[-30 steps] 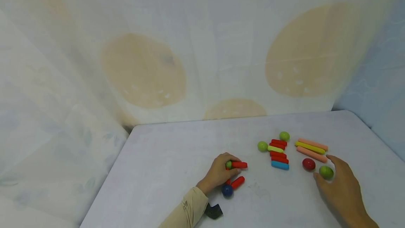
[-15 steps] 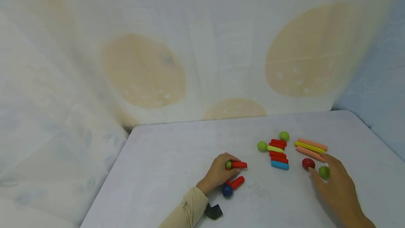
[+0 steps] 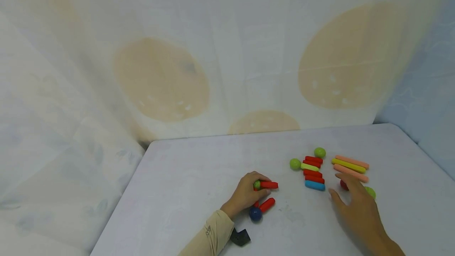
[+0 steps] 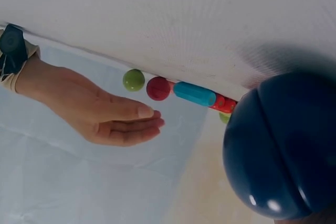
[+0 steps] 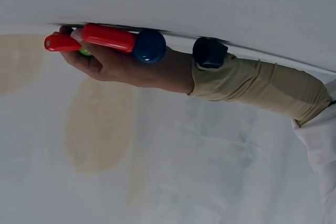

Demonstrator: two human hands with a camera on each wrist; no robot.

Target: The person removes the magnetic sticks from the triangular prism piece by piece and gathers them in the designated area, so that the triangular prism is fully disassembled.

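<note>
A small green ball [image 3: 256, 185] with a red stick [image 3: 268, 185] joined to it is held in the curled fingers of the left hand [image 3: 244, 193], a little left of the lower middle of the head view. Just below that hand, a second red stick [image 3: 266, 204] lies touching a dark blue ball [image 3: 255, 214]. At the lower right, the right hand [image 3: 357, 204] is held flat with straight fingers, gripping nothing; its fingertips reach over a dark red ball [image 3: 343, 185], and a green ball [image 3: 371, 192] lies just to the right of it. Whether either is touched cannot be told. Above the fingertips three long sticks [image 3: 350, 168] lie side by side, and to their left is a stack of short sticks [image 3: 313, 173] on the pale table [image 3: 199, 177].
</note>
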